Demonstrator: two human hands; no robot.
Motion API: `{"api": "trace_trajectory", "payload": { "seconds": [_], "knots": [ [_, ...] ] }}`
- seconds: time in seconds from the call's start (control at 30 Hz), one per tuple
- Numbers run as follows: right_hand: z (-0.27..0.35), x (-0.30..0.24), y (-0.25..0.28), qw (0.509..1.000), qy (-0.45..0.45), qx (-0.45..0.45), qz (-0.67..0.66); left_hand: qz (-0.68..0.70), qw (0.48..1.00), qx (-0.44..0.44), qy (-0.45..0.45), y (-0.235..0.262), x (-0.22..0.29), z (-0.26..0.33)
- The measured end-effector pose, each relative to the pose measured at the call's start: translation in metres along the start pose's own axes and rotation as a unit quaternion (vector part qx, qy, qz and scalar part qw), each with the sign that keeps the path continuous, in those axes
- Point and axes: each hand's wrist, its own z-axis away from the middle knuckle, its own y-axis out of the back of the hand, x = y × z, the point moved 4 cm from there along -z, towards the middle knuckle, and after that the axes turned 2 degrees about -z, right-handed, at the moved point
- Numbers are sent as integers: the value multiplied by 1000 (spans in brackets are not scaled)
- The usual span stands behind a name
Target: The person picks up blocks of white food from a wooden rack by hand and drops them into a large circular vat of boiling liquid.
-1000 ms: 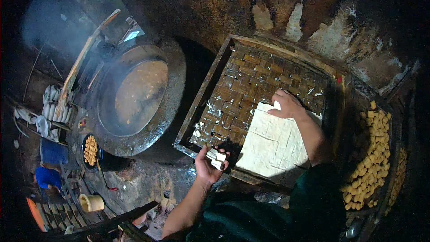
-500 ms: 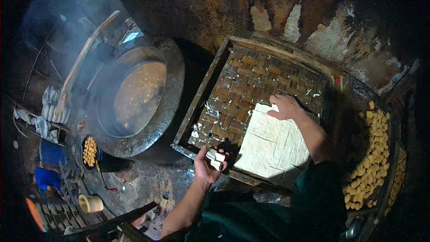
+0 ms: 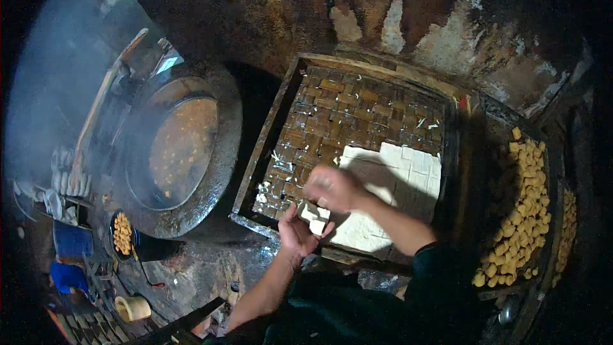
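Note:
White tofu pieces (image 3: pixel 318 223) rest in my cupped left hand (image 3: pixel 295 235), fingers curled around them, at the near left corner of a wood-framed woven bamboo tray (image 3: pixel 357 110). My right hand (image 3: pixel 336 189) is just above and beside those pieces, its fingers bent and smeared by motion; whether it holds a piece is unclear. Beneath my right forearm a flat slab of white tofu (image 3: pixel 418 169), scored into blocks, covers the near right part of the tray. Its far left edge is stepped where blocks are gone.
A large steaming pan (image 3: pixel 185 144) of bubbling liquid with small pieces stands left of the tray. Golden fried pieces (image 3: pixel 520 211) are heaped at the right. A dark pan of browned pieces (image 3: pixel 122 233) and a yellowish bucket (image 3: pixel 133 308) sit at the lower left.
My right hand has moved from the slab's far edge left and nearer to me, over to my left hand. The view has shifted slightly.

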Motion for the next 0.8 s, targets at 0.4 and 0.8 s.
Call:
{"api": "trace_trajectory", "payload": {
  "seconds": [0.4, 0.8],
  "knots": [
    [-10, 104, 69, 964, -152, 132, 175, 110, 984, -140, 16, -1, 10, -5],
    [-17, 90, 66, 900, -15, 26, 435, 68, 997, -24, 12, 18, 14, 4]
  ]
}}
